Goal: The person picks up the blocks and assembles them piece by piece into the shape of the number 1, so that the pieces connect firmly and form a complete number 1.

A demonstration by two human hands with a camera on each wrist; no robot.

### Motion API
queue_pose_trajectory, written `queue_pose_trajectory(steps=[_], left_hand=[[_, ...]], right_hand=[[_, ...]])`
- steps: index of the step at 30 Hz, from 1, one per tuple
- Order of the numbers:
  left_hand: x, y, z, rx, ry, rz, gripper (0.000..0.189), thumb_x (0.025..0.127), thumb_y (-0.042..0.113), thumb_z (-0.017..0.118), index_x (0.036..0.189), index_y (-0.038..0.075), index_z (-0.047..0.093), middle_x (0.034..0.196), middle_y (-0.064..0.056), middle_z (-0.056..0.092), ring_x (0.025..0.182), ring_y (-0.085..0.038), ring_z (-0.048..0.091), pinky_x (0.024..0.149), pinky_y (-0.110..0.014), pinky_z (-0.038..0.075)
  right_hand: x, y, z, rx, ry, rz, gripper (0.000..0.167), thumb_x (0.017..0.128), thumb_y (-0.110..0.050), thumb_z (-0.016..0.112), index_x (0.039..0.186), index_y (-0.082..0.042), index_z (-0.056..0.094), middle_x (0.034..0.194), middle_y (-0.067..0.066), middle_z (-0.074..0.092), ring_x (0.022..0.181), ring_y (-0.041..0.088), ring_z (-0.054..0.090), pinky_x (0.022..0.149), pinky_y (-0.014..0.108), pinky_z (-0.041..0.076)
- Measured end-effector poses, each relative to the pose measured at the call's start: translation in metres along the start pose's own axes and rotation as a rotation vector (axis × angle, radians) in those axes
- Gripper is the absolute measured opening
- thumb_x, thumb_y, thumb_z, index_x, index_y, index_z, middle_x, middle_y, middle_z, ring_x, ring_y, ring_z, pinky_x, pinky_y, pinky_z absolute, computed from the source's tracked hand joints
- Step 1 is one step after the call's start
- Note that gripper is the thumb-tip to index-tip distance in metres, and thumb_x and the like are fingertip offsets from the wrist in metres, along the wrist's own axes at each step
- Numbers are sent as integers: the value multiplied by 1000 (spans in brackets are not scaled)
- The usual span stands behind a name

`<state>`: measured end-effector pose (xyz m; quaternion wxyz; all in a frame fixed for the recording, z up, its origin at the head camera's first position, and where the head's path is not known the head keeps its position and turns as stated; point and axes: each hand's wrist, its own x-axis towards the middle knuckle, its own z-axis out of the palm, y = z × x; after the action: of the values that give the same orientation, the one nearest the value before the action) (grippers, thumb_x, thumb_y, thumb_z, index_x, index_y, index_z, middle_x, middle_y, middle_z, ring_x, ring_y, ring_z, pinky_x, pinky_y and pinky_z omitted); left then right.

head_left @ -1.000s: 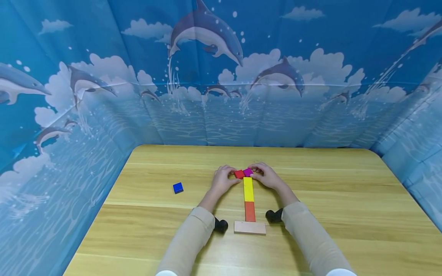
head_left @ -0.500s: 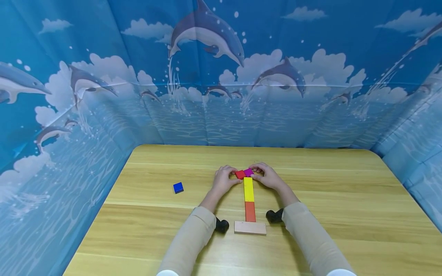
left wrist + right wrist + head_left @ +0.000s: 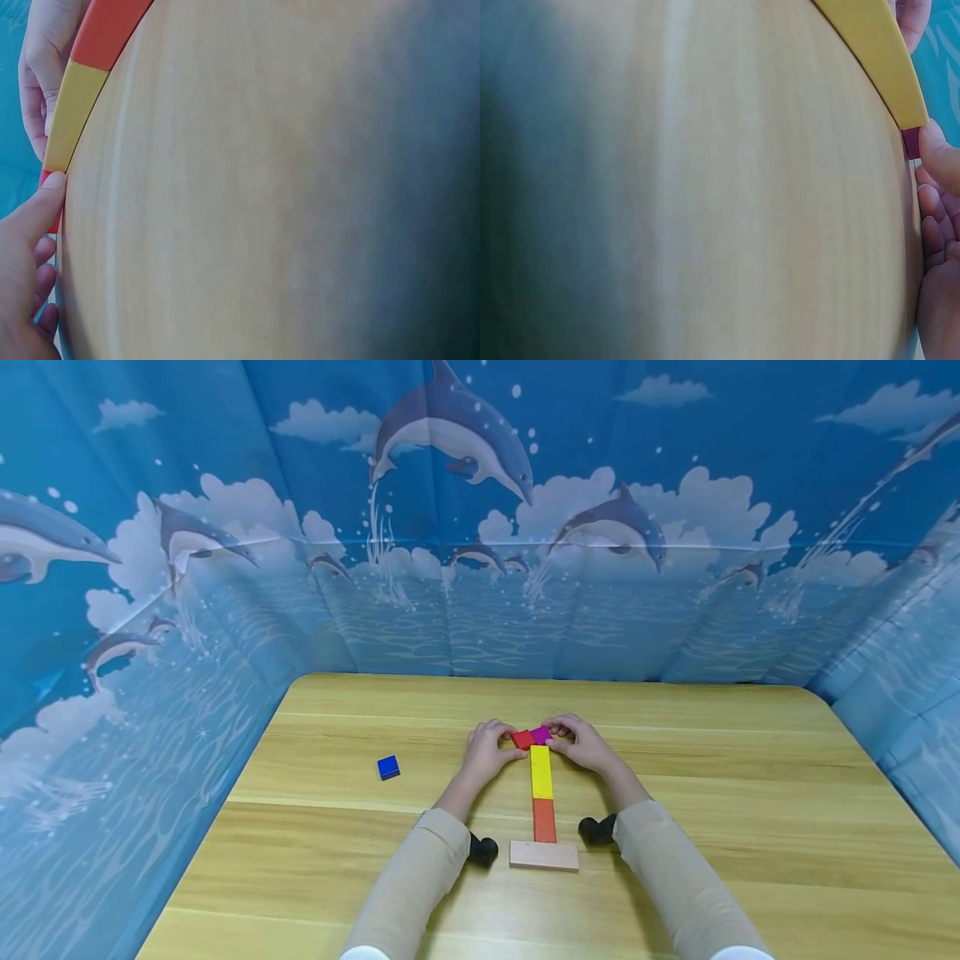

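Note:
My left hand (image 3: 483, 753) pinches a small red block (image 3: 522, 740) between thumb and fingers. Opposite it, my right hand (image 3: 583, 747) pinches a purple block (image 3: 541, 735). These two blocks meet at an angle, side by side, at the far end of a yellow block (image 3: 541, 772). Behind the yellow one, nearer to me, an orange-red block (image 3: 544, 821) continues the straight line down to a pale wooden block (image 3: 543, 856) lying crosswise. In the right wrist view, the thumb covers part of the purple block (image 3: 910, 142); the left thumb partly hides the red block (image 3: 55, 225).
A blue block (image 3: 388, 767) lies alone on the wooden table (image 3: 712, 760), left of my left hand. Black wrist-camera mounts (image 3: 483, 851) sit under both sleeves. A blue curtain (image 3: 480, 610) printed with dolphins hangs behind the table and along its sides.
Very little differs. The red block has edged slightly to the right against the purple one, while both hands keep their hold and the other blocks stay in place.

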<state>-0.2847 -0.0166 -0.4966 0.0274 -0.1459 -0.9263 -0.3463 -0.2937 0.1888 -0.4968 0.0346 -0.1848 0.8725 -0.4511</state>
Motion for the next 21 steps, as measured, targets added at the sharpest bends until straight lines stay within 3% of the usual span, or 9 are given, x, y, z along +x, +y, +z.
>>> queue_pose_trajectory(steps=[8, 13, 21], left_hand=[[0, -2, 2, 3, 9, 5, 39, 72, 34, 76, 104, 12, 67, 91, 3, 60, 85, -14, 48, 83, -33, 34], [0, -3, 1, -10, 5, 7, 40, 72, 34, 76, 105, 12, 67, 91, 3, 60, 86, -15, 48, 83, -33, 34], [-4, -8, -5, -164, -3, 8, 46, 70, 31, 78, 109, 9, 65, 95, -1, 60, 90, -18, 52, 87, -35, 37]], right_hand=[[-11, -33, -3, 46, 10, -21, 29, 87, 2, 56, 113, 14, 53, 100, 29, 50, 90, 40, 45, 80, 49, 37], [-16, -47, -5, 36, 8, 1, 29, 88, 1, 56, 114, 14, 52, 102, 29, 49, 92, 40, 45, 82, 48, 37], [-17, -48, -5, 44, 15, -1, 29, 87, 2, 56, 113, 14, 52, 102, 30, 49, 92, 41, 45, 82, 50, 37]])
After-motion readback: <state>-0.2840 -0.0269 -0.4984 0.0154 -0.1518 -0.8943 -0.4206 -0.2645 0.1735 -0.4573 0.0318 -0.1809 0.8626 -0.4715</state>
